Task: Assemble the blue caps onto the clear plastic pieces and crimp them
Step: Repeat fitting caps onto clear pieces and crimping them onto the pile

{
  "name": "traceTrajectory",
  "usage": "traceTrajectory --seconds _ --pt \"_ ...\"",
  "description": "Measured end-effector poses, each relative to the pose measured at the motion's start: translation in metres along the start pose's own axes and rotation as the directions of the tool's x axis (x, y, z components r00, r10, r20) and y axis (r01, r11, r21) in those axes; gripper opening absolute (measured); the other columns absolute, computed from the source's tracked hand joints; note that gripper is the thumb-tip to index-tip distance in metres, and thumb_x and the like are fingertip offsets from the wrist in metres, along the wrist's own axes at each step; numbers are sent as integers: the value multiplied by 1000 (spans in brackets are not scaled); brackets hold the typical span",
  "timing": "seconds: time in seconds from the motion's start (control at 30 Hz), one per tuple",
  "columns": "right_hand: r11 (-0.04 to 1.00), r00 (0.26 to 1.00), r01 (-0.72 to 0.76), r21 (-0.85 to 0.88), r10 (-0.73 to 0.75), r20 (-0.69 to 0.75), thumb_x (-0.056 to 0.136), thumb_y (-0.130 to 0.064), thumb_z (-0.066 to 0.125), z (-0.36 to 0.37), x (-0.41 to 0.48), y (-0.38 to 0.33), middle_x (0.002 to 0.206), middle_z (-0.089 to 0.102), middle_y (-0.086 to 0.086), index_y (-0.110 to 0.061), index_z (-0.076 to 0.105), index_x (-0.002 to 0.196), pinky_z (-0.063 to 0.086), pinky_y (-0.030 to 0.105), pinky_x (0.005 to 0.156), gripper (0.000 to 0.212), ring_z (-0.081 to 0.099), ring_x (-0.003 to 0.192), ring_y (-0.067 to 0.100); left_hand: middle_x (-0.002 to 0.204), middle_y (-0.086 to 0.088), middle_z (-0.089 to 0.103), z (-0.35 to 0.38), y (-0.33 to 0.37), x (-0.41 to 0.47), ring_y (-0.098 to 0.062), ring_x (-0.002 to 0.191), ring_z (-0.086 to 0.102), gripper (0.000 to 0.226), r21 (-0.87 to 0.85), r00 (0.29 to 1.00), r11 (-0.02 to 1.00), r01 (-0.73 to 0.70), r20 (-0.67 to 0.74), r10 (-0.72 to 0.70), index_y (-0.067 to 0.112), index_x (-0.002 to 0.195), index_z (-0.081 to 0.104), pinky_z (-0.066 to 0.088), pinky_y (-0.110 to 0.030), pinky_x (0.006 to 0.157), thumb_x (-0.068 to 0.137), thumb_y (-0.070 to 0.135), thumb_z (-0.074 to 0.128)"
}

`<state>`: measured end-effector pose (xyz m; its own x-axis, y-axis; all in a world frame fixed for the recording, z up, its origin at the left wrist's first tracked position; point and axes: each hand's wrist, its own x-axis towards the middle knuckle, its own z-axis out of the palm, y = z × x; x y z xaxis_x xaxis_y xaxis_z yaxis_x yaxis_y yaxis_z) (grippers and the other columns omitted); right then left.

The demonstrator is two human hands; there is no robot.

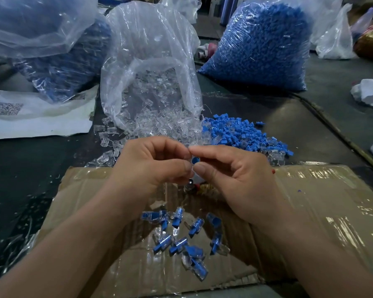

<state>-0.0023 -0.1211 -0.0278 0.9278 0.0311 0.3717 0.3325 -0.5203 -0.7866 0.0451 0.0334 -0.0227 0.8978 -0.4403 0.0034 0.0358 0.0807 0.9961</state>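
The person's left hand (pixel 153 166) and right hand (pixel 233 177) met tip to tip above the far edge of the cardboard (pixel 310 190). The right hand pinched a blue cap (pixel 195 160) between thumb and first finger. The left hand's thumb and first finger were pinched close too, likely on a clear piece (pixel 192 171), but it was hard to see. The cap sat right at the gap between the two hands, so both were just as near. Only its round end showed, so its long way could not be told. The next push looked like straight across, hand to hand. Finished pieces (pixel 181 239) lay near the cardboard's near edge.
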Motion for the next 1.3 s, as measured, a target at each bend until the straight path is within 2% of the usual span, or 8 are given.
traceTrajectory --seconds 0.33,0.6,0.7,0.77,0.83,0.93,1.0,1.3 --pt "993 994 91 75 -86 -64 73 -29 71 4 0 6 95 65 -18 -18 60 110 52 17 79 40 64 90 -2 55 -6 65 1 -4 1 -13 49 63 16 -76 999 997 23 -27 -25 18 57 70 49 -17 46 42 19 73" --pt "972 969 232 29 -229 -93 74 -19 70 3 2 11 90 69 -4 -12 63 104 55 22 72 31 67 82 3 50 -5 61 -2 0 2 -11 43 58 11 -151 973 966 212 121 -194 15 51 68 46 -17 39 41 12 71" --pt "966 960 257 -22 -258 -107 76 -20 67 3 2 11 91 68 -6 -14 63 103 54 20 73 28 67 83 2 54 -7 61 -4 2 2 -13 45 59 23 -196 960 948 252 176 -219 13 51 67 48 -19 41 37 -5 70" --pt "964 958 260 -51 -265 -112 76 -21 66 2 2 11 92 66 -9 -15 62 103 53 18 74 28 66 84 1 57 -7 61 -5 1 3 -14 48 59 15 -226 956 938 263 194 -221 12 52 68 50 -20 43 50 -1 61" --pt "962 957 263 -68 -269 -111 77 -20 66 2 1 12 92 66 -8 -14 62 104 53 17 75 28 66 85 2 58 -8 62 -6 1 3 -15 49 60 12 -240 957 934 264 188 -222 12 54 68 50 -21 43 54 6 57" --pt "958 954 273 -86 -281 -101 77 -18 66 2 1 12 92 67 -6 -11 65 102 54 20 75 26 67 85 4 59 -10 64 -6 0 4 -16 49 61 22 -198 960 948 251 178 -217 13 55 69 49 -21 42 45 -7 67" --pt "955 954 279 -103 -288 -86 77 -16 67 2 1 12 92 69 -4 -9 67 101 55 23 74 24 67 84 5 59 -11 66 -4 -1 4 -17 48 62 19 -170 964 956 240 153 -215 13 55 69 49 -20 42 39 4 75" --pt "947 948 301 -111 -310 -77 76 -7 69 3 1 14 91 69 -2 -5 69 99 56 25 72 23 68 82 6 54 -10 64 -1 -2 3 -15 44 61 10 -155 980 969 193 87 -181 12 54 69 48 -19 40 45 9 70"
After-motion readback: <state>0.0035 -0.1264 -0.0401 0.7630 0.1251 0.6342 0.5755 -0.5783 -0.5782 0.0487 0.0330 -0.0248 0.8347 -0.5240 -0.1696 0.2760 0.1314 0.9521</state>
